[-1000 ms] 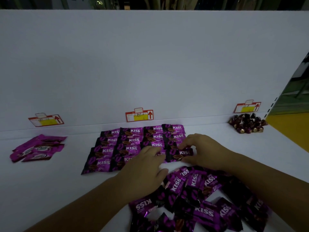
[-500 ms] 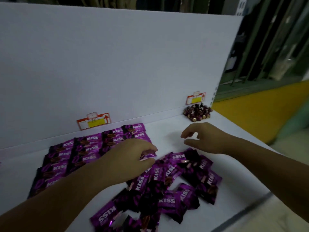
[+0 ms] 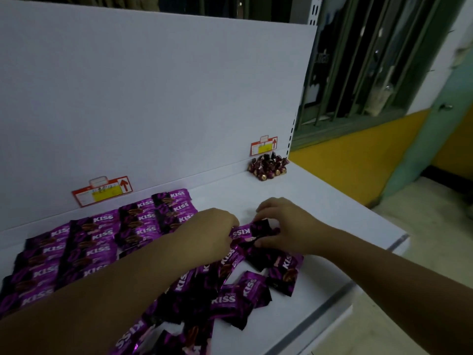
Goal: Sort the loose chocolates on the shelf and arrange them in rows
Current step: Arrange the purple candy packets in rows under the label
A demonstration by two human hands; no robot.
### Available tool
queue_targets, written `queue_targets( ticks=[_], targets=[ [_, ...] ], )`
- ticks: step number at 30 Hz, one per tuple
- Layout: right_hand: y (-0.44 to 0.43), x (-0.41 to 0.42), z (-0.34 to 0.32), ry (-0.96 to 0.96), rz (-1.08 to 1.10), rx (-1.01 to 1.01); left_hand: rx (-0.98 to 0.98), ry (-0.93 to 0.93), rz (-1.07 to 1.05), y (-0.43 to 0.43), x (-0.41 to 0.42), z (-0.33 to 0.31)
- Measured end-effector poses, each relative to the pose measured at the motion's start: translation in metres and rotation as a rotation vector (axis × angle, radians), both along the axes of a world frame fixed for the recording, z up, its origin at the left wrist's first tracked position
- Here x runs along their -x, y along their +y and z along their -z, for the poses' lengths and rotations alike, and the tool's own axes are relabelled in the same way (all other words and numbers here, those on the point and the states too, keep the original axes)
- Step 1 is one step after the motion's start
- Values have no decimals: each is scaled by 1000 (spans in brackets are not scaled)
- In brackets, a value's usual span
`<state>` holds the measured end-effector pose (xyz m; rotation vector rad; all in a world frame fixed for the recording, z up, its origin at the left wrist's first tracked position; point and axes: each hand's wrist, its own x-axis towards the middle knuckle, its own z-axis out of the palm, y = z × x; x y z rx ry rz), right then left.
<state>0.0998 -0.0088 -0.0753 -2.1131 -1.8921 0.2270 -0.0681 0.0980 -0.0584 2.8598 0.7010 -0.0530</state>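
Note:
Purple KISS chocolate packets lie in neat rows (image 3: 97, 234) on the white shelf (image 3: 332, 216), below a red price tag (image 3: 102, 192). A loose heap of the same packets (image 3: 238, 293) is spread in front and to the right of the rows. My left hand (image 3: 207, 234) and my right hand (image 3: 286, 224) meet above the top of the heap. Both pinch one purple packet (image 3: 252, 230) between them, the left at its left end, the right at its right end.
A small pile of dark foil-wrapped chocolates (image 3: 268, 166) sits at the back right corner under a second price tag (image 3: 263, 146). The white back panel (image 3: 153, 98) rises behind. The shelf's front edge (image 3: 371, 272) runs diagonally at the right, with floor beyond.
The view has swung right. My right hand has come down from hovering open onto a packet at the top of the heap, and my left hand has moved right to grip the same packet.

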Motion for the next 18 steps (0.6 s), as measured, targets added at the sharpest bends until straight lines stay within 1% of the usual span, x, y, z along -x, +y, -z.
queue_targets(
  ticks=[2,4,7,9,11,12,13,15,16,17,18],
  targets=[
    [-1,-6,-4,39,29,-47,61,-80,1,1,1,-3],
    [-3,-13,-10,107,21,-97,66,-171,47,0,0,-7],
    [-3,-17,-17,234,-29,-90,70,-269,126,-9,-10,-12],
    [-3,-16,-20,299,-47,-88,121,-340,85,-13,-15,-13],
    [-8,-18,-20,318,-29,-76,226,-369,-18,-11,-16,-15],
    [-12,-21,-19,309,-7,-42,326,-370,-69,-8,-14,-16],
    [-16,-24,-16,280,15,13,481,-367,-122,-5,-12,-17],
    [-23,-29,-10,114,26,159,904,-361,-229,-1,-8,-20],
    [-24,-29,-6,35,12,209,1072,-372,-271,0,-7,-21],
    [-24,-29,-4,7,1,226,1165,-392,-305,1,-7,-22],
    [-23,-28,-3,25,8,221,1198,-411,-332,2,-8,-22]
  ],
)
